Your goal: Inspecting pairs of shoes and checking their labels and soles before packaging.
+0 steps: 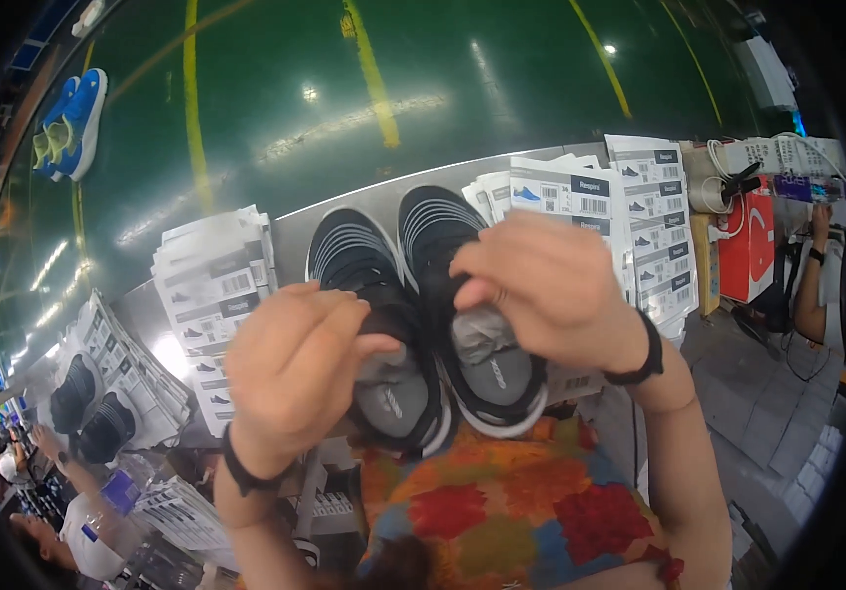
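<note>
A pair of black sneakers with grey stripes and white soles lies side by side in front of me, toes pointing away. My left hand (290,369) is curled over the left sneaker (349,246), thumb and fingers closed at its tongue. At the tongue of the right sneaker (437,218), my right hand (551,285) makes a similar pinch. Crumpled grey paper (484,336) shows inside the right shoe, below the fingers; the left shoe also has some, partly covered by my hand. Both hands are slightly blurred, and their grip points are partly hidden.
Stacks of printed label sheets flank the shoes, one at left (211,295) and one at right (654,216). Beyond runs a green surface (275,88) with yellow lines, carrying blue shoes (74,123). A red box (745,246) and cables stand right. Co-workers are at both sides.
</note>
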